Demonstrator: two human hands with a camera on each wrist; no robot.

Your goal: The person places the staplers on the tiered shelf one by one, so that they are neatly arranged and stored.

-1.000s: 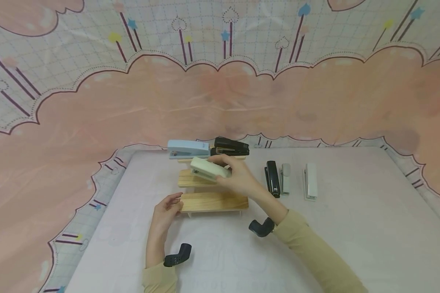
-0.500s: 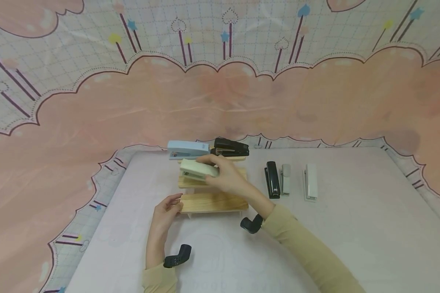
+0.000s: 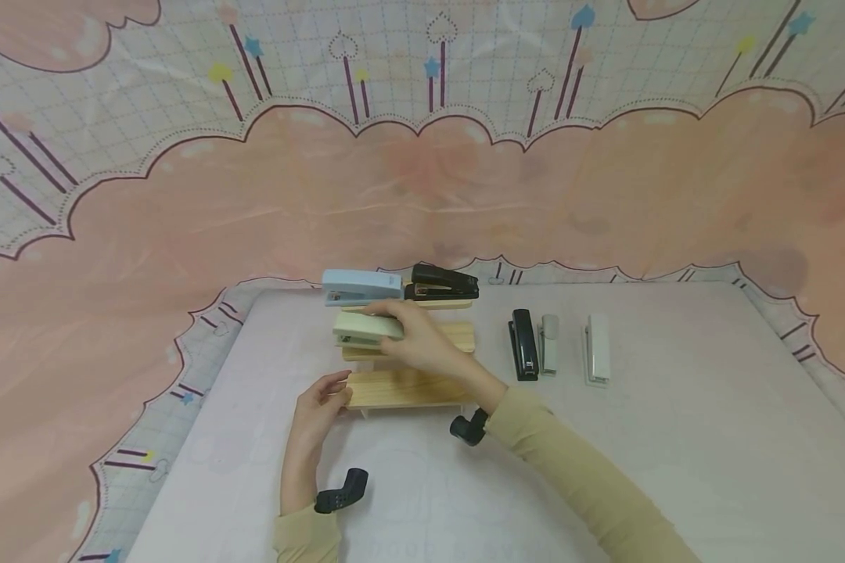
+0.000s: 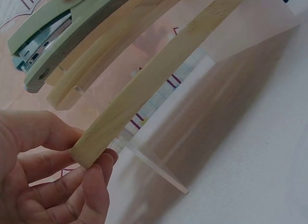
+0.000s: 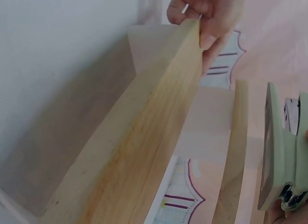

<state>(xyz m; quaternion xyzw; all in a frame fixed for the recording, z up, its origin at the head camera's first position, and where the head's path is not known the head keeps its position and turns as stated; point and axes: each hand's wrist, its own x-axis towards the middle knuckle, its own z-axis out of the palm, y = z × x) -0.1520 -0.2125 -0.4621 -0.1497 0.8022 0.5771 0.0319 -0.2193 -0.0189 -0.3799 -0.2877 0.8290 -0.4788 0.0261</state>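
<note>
A light green stapler [image 3: 366,327] is in my right hand [image 3: 418,338], whose fingers and thumb grip it from above and the side. It is held close over the left part of the middle shelf of a wooden tiered rack [image 3: 411,389]. In the left wrist view the stapler [image 4: 72,33] lies along the middle board, its metal front end toward the left. My left hand [image 3: 318,403] pinches the left end of the lowest board [image 4: 139,89], thumb and fingers on opposite faces. A light blue stapler [image 3: 361,287] and a black stapler [image 3: 442,283] sit on the top shelf.
Right of the rack, another black stapler [image 3: 524,344], a small grey stapler [image 3: 548,344] and a white stapler [image 3: 597,349] lie on the white table [image 3: 690,438]. Clear side supports [image 4: 161,168] carry the boards. A patterned cloth [image 3: 465,195] hangs behind.
My right hand has carried the green stapler left and slightly down over the middle shelf, turning it more level. The left hand stays at the lowest board's end.
</note>
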